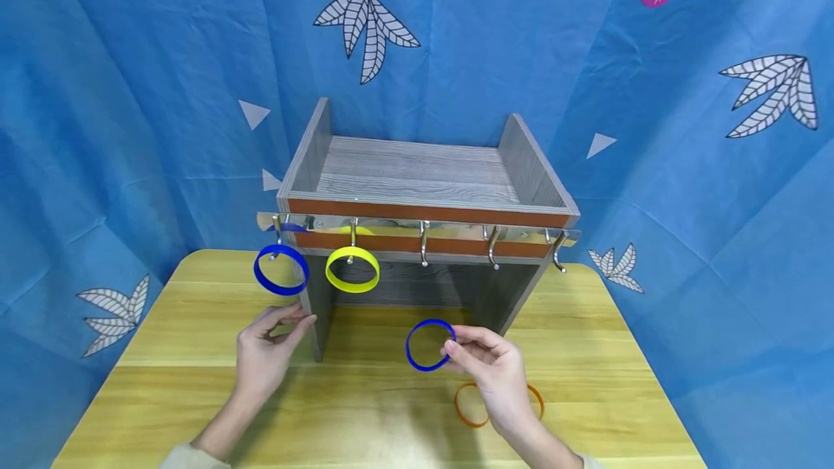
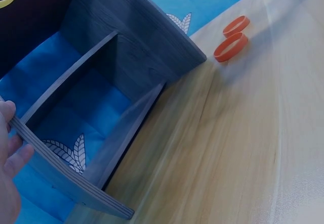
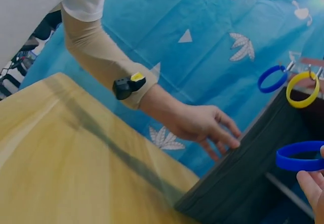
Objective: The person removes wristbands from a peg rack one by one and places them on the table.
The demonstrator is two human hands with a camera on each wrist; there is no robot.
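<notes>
A grey wood-grain shelf stands on the table, with a metal hook rail along its front. My left hand grips the front edge of the shelf's left side panel, the thumb lying at that edge. Between thumb and fingers my right hand pinches a blue silicone wristband, held up in front of the shelf's lower opening, below the hooks. Another blue wristband hangs from the leftmost hook, and a yellow wristband hangs from the second. The three hooks to the right carry no bands.
Two orange wristbands lie on the wooden table, partly behind the right hand and wrist in the head view. A blue patterned curtain hangs behind the shelf and along both sides.
</notes>
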